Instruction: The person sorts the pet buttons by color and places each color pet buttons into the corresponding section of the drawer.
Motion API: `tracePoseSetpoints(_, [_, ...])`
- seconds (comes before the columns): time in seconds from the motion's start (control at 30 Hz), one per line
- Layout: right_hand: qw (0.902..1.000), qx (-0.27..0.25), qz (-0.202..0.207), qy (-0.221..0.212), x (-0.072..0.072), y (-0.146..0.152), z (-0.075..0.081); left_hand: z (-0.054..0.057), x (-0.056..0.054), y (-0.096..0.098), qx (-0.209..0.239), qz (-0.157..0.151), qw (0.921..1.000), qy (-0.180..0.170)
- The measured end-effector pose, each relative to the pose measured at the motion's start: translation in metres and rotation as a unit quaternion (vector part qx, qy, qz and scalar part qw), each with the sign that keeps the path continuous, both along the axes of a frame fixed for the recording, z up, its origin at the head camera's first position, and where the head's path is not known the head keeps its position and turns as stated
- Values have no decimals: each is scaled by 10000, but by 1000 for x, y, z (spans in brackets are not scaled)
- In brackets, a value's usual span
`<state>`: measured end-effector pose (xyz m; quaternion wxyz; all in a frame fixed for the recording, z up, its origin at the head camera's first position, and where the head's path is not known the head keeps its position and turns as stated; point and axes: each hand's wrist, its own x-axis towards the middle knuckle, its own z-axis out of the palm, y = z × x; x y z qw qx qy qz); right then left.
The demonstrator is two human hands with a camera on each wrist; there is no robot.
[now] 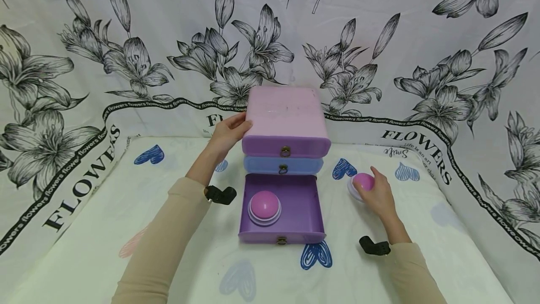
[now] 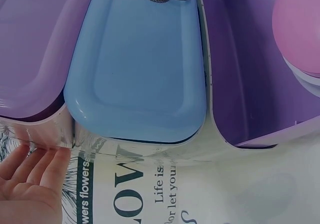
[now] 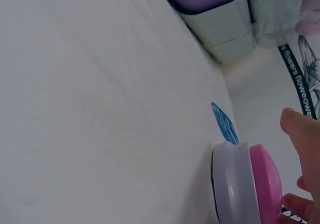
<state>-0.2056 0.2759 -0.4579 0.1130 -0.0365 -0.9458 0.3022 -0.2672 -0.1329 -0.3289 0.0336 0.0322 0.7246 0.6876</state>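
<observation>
A small three-tier drawer unit [image 1: 287, 111] stands upright, with a purple top drawer, a blue middle drawer [image 2: 137, 64] and a purple bottom drawer [image 1: 299, 210] pulled out. Inside the pulled-out drawer, to its left, sits a round push button [image 1: 265, 204] with a pink dome and white base. My left hand [image 1: 229, 130] rests against the unit's upper left side, its fingers [image 2: 50, 166] straight in the left wrist view. On the right, my right hand [image 1: 379, 193] is at a second pink-domed push button [image 3: 235, 184]; its fingertips touch the dome while the thumb stands apart.
A pale cloth with printed hearts [image 1: 238, 280] covers the surface. Behind it hangs a white flower-printed curtain [image 1: 190, 13]. Brass ring pulls [image 1: 283, 169] stick out from the drawer fronts.
</observation>
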Motion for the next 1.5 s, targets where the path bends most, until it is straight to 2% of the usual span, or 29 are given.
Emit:
tracePoseSetpoints(0.13, [9986, -16, -101, -514, 1, 3, 1, -1, 0, 0, 20, -6, 10000, 5])
tracePoseSetpoints(0.27, [9974, -13, -63, -714, 2, 5, 0, -1, -1, 0, 22, 27, 10000, -25])
tracePoseSetpoints(0.5, [9967, -43, 160, -796, 3, 8, -5, -1, 0, 1, 15, 53, 10000, -66])
tracePoseSetpoints(0.93, [9944, -129, -57, -1047, 4, 9, -5, 0, 0, 1, 27, 27, 10000, -56])
tracePoseSetpoints(1.5, [9965, -210, -6, -811, 5, 4, 7, -1, -2, 0, -15, 31, 10000, -59])
